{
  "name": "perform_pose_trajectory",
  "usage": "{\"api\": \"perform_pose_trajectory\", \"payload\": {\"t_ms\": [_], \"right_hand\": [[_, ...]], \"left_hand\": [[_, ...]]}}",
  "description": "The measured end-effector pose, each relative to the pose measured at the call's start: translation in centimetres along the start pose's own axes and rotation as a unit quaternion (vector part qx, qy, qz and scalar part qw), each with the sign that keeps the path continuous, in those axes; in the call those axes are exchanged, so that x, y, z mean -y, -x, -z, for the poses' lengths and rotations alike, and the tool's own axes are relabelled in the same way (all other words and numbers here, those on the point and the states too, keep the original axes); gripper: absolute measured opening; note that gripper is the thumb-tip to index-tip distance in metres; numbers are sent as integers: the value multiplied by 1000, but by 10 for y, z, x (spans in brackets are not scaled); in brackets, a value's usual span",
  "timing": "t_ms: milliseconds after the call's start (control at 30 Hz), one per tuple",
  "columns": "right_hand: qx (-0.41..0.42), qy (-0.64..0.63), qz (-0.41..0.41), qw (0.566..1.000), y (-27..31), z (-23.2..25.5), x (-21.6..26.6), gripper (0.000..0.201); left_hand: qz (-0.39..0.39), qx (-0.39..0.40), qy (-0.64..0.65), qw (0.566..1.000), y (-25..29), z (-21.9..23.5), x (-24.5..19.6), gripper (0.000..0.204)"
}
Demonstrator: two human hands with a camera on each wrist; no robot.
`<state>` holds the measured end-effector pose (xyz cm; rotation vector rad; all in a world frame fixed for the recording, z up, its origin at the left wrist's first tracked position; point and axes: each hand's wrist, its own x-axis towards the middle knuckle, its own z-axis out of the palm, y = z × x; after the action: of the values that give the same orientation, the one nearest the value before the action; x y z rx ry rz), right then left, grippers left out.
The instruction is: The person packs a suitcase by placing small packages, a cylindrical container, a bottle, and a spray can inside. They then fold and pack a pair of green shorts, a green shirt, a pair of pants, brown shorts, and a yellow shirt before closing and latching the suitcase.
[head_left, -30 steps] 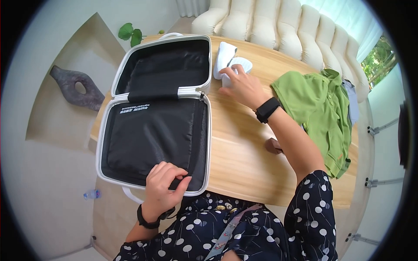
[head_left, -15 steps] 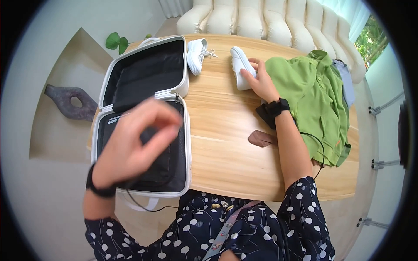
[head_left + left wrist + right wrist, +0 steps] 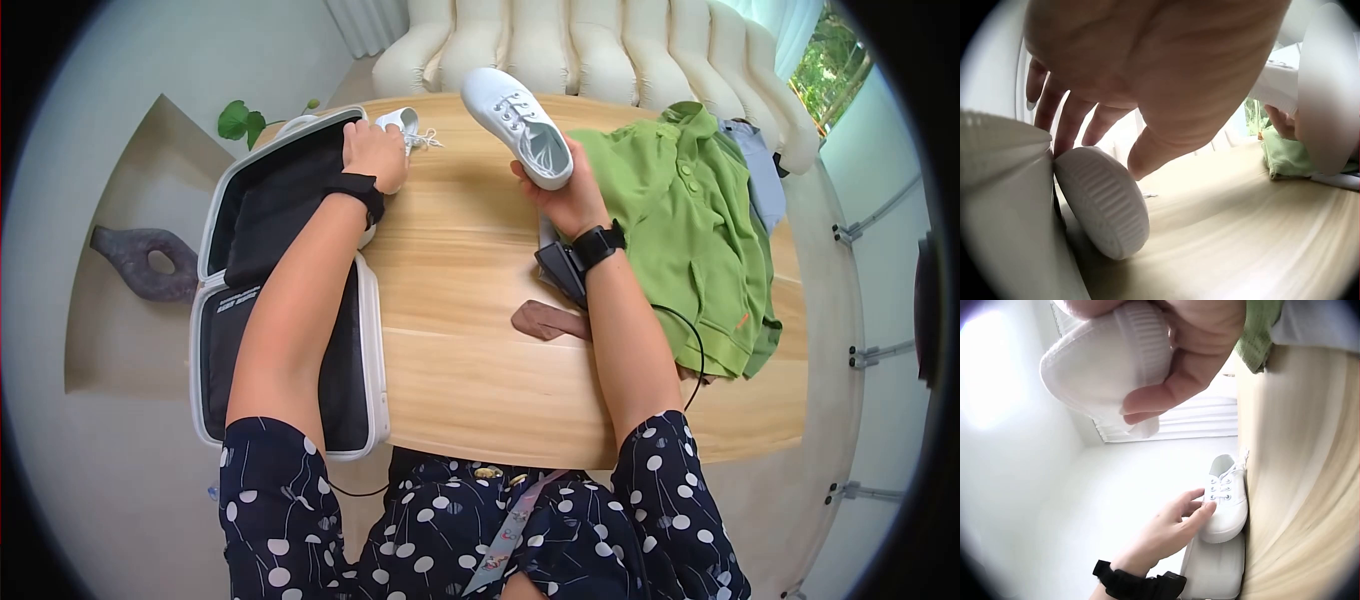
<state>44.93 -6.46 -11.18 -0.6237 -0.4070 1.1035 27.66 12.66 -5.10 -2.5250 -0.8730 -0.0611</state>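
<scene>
At the suitcase's right side, my left hand (image 3: 376,155) holds a white lace-up shoe (image 3: 402,118) on the table. The left wrist view has that shoe's ribbed sole (image 3: 1102,203) between the thumb and fingers, beside the white suitcase shell (image 3: 1010,219). My right hand (image 3: 574,203) grips the other white shoe (image 3: 512,122) above the table, with its toe pointing up and left. Fingers (image 3: 1160,400) curl round this shoe (image 3: 1097,362) in the right wrist view. The open suitcase (image 3: 374,365) has a black lining, partly hidden by my left arm.
A green shirt (image 3: 665,220) covers the table's right side, with a grey-blue cloth (image 3: 755,178) behind it. A brown folded item (image 3: 548,320) rests near my right forearm. A cream sofa (image 3: 570,45) stands beyond the table (image 3: 460,400).
My left hand has moved from the suitcase's lower half to the shoe beside its upper half. My right hand has carried the other shoe rightward, then lifted it and turned its laces into view.
</scene>
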Motion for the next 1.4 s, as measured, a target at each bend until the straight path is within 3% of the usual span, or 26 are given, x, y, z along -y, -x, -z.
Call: {"api": "perform_pose_trajectory", "payload": {"t_ms": [133,167,367,433,500,533,700,833,867,933,967,1067,1100,1167,1200,1233,1267,1300,1367,1400], "right_hand": [[33,-29,-2,999,5,-3,2,47],[32,-30,1,999,5,-4,2,47],[61,-61,13,996,8,-6,3,50],[127,-89,16,988,5,-3,3,49],[142,-105,14,984,4,-1,3,49],[156,-119,11,980,5,-1,2,48],[158,-97,-1,983,5,-2,3,50],[173,-120,-7,977,3,-2,2,47],[174,-120,-7,977,4,-3,2,47],[141,-99,-5,985,7,-4,4,47],[141,-99,-6,985,8,-7,5,47],[110,-86,-5,990,10,-12,5,47],[106,-77,-3,991,10,-11,6,46],[107,-69,1,992,8,-10,5,45],[107,-70,-1,992,8,-9,5,45],[101,-62,-1,993,9,-10,5,45],[95,-54,-2,994,9,-11,6,46],[95,-54,-5,994,9,-10,5,46],[89,-58,2,994,7,-8,4,46],[89,-58,1,994,6,-7,4,46]], "left_hand": [[-2,11,-53,999,-1,2,-6,39],[-9,39,-53,998,-1,8,-9,53],[-16,-33,-11,999,-1,-17,-7,33],[-15,-59,9,998,-1,-18,-7,29],[-27,50,29,998,-1,-9,-9,35],[-28,51,29,998,0,-5,-9,35],[-8,104,157,982,4,12,-1,50],[23,60,289,955,15,20,-3,60],[66,110,420,899,19,24,-6,66],[147,199,648,720,28,33,-13,80],[158,244,684,669,36,40,-18,82],[56,439,615,653,57,59,-19,65],[58,440,615,652,58,63,-20,65],[-24,432,389,813,57,67,-21,50],[-22,434,389,812,57,61,-19,50],[-72,284,326,899,57,53,-18,48],[-118,124,251,953,57,45,-17,49],[-116,125,252,953,54,37,-17,49],[-235,-44,299,924,44,28,-18,58],[-233,-44,300,924,39,23,-21,58]]}}
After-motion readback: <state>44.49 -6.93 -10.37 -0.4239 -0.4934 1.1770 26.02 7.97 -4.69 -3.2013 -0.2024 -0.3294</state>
